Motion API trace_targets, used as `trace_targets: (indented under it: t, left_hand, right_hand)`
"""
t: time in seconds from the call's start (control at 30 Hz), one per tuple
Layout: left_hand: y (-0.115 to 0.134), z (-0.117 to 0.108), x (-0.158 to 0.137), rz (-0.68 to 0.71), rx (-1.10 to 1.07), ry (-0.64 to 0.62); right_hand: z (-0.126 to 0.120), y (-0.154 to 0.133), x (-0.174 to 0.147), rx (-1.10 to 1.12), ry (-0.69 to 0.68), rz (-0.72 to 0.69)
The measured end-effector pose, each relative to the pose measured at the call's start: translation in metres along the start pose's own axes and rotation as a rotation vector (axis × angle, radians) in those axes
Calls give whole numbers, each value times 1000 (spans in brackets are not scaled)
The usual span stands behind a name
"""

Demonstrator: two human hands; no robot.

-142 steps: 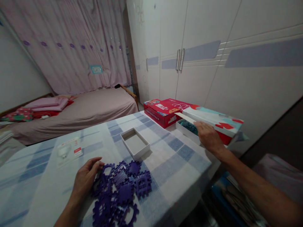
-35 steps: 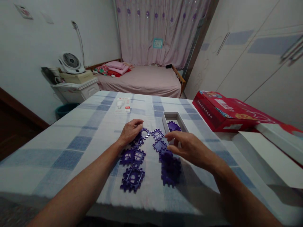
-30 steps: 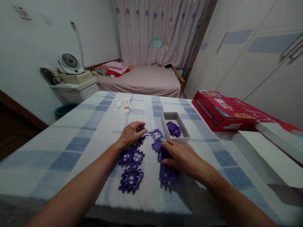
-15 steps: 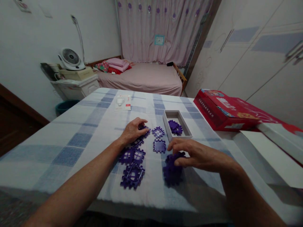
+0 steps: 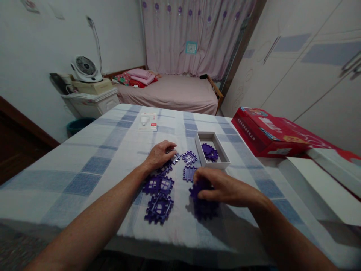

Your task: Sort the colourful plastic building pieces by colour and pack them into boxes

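Observation:
My left hand point(image 5: 161, 154) is curled over purple interlocking tiles at the table's middle, fingers and thumb closed about a tile point(image 5: 176, 158) whose edge shows beside the fingertips. My right hand point(image 5: 221, 186) pinches a purple toothed tile point(image 5: 195, 192) between thumb and fingers, above a dark purple pile point(image 5: 205, 211). Part of that held tile is hidden by the fingers. Between the hands lie a window-patterned tile point(image 5: 189, 157) and a ribbed solid tile point(image 5: 188, 173). Nearer me, several window-patterned tiles point(image 5: 159, 207) overlap below my left wrist.
An open grey box point(image 5: 199, 148) holding more purple tiles stands beyond my right hand. A large red box point(image 5: 262, 131) and white cardboard point(image 5: 324, 184) are on the right. A bulb package card point(image 5: 147, 122) lies toward the far edge of the checked tablecloth point(image 5: 113, 143).
My right hand has moved left with a tile now in its fingers, partly covering the ribbed tile. The tile by my left fingertips has shifted and shows more of its surface.

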State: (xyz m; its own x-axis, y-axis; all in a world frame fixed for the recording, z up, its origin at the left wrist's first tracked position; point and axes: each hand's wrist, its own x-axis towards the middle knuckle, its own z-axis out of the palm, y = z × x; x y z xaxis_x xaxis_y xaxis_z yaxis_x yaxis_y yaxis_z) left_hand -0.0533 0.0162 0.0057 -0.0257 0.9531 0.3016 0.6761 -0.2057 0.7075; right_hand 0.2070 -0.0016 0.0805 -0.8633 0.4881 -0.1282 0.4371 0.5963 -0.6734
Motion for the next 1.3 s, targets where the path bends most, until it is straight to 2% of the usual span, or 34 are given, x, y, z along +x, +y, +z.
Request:
trace_targets:
  t: [0.07,0.13,0.2,0.3,0.47,0.8,1.03,1.17,1.3]
  left_hand:
    - [0,0,0,1,2,3]
    - [-1,0,0,3,7,3]
    - [-3,0,1,7,12,8]
    - [-5,1,1,19,21,12]
    - [-6,2,2,12,15,16]
    - [-4,1,2,14,8,23]
    - [-3,0,2,6,30,13]
    - [-3,0,2,8,34,10]
    - [-3,0,2,10,53,6]
  right_hand:
    - [8,3,10,67,173,32]
    - [19,8,21,27,344,71]
    - [30,14,28,-62,408,91]
    - [37,18,31,-142,366,137]
    - [31,12,27,-191,287,229]
    - [33,7,25,-305,229,114]
    - [26,7,24,-118,221,139]
    - [19,11,21,-13,167,76]
    - [0,11,11,109,128,-14]
